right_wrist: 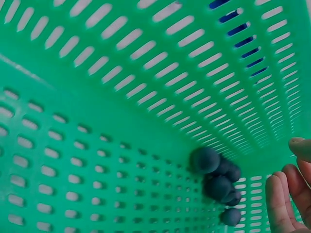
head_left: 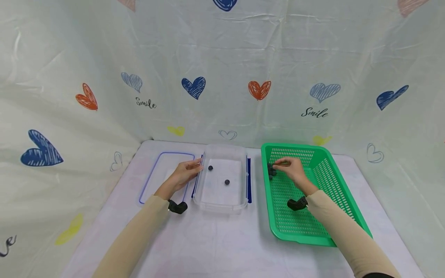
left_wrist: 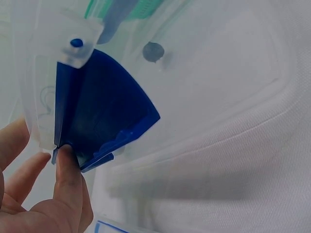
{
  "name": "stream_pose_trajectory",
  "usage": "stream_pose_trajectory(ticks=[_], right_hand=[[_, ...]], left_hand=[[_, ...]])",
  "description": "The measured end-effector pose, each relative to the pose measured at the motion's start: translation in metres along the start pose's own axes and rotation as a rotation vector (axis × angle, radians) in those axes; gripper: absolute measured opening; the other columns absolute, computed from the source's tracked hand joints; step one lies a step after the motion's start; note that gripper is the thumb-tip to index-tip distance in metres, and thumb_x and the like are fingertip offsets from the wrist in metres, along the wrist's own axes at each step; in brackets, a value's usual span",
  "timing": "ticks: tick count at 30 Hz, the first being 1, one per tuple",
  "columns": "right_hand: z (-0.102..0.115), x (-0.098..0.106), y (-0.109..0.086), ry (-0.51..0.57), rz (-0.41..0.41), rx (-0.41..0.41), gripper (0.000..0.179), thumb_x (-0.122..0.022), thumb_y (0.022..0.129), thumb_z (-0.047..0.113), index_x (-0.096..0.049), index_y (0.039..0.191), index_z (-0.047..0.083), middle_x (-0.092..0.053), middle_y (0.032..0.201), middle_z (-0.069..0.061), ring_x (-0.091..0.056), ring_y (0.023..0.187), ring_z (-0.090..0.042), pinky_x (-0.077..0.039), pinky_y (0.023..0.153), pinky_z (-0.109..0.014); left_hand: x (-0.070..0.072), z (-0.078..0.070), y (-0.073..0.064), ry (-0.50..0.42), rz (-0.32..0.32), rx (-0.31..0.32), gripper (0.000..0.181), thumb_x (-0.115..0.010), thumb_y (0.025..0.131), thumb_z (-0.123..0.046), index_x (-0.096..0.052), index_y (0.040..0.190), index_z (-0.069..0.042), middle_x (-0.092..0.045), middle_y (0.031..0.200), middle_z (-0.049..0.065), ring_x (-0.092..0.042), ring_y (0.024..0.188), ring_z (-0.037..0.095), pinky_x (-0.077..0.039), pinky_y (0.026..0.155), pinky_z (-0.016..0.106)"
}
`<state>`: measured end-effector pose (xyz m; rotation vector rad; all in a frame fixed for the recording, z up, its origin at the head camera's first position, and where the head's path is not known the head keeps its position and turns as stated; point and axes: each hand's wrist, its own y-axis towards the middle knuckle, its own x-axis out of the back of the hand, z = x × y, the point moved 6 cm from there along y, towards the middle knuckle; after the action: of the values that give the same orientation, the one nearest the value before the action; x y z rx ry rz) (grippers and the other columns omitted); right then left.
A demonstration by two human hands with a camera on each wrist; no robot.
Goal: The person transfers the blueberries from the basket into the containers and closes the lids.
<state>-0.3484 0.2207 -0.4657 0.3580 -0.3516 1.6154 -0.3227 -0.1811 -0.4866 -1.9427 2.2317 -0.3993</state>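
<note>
Two blueberries (head_left: 227, 182) lie apart on the floor of a clear plastic container (head_left: 222, 206) with blue side latches. My left hand (head_left: 182, 173) is at the container's left side; its fingers are extended, and one fingertip touches the hanging blue latch (left_wrist: 104, 104) in the left wrist view. My right hand (head_left: 290, 168) reaches into a green basket (head_left: 347, 200), close to several blueberries (right_wrist: 218, 187) clustered in its corner. In the right wrist view its thumb and fingers are apart, and nothing shows between them.
A clear lid (head_left: 156, 173) with a blue rim lies flat left of the container, partly under my left forearm. The basket's slotted walls stand right of the container, a narrow strip of white table (head_left: 222, 239) between them. A patterned curtain (head_left: 226, 58) hangs behind.
</note>
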Motion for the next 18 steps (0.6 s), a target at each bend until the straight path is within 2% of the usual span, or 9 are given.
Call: stream_pose_trajectory(ticks=[8, 14, 18], right_hand=[[-0.008, 0.0, -0.001, -0.011, -0.015, -0.013, 0.032, -0.073, 0.092, 0.01, -0.066, 0.116, -0.01, -0.063, 0.119, -0.024, -0.064, 0.102, -0.026, -0.05, 0.093, -0.049], [-0.016, 0.0, 0.001, -0.07, -0.038, 0.0, 0.028, -0.074, 0.091, 0.009, -0.069, 0.112, -0.008, -0.065, 0.116, -0.025, -0.062, 0.106, -0.039, -0.051, 0.09, -0.05], [-0.023, -0.001, 0.002, -0.099, -0.038, -0.002, 0.025, -0.074, 0.09, 0.006, -0.069, 0.11, -0.008, -0.065, 0.115, -0.025, -0.063, 0.106, -0.04, -0.052, 0.088, -0.048]], left_hand=[[0.0, 0.0, 0.001, 0.001, -0.004, 0.001, 0.054, -0.064, 0.099, -0.014, -0.046, 0.15, -0.009, -0.041, 0.15, 0.019, -0.044, 0.135, 0.029, -0.034, 0.111, 0.039], [0.0, 0.0, 0.001, 0.011, 0.001, 0.003, 0.054, -0.064, 0.099, -0.015, -0.046, 0.15, -0.01, -0.041, 0.151, 0.019, -0.044, 0.135, 0.029, -0.033, 0.111, 0.039], [0.001, 0.001, 0.001, 0.017, -0.004, 0.001, 0.054, -0.064, 0.099, -0.015, -0.046, 0.15, -0.01, -0.041, 0.15, 0.019, -0.045, 0.134, 0.029, -0.034, 0.111, 0.039]])
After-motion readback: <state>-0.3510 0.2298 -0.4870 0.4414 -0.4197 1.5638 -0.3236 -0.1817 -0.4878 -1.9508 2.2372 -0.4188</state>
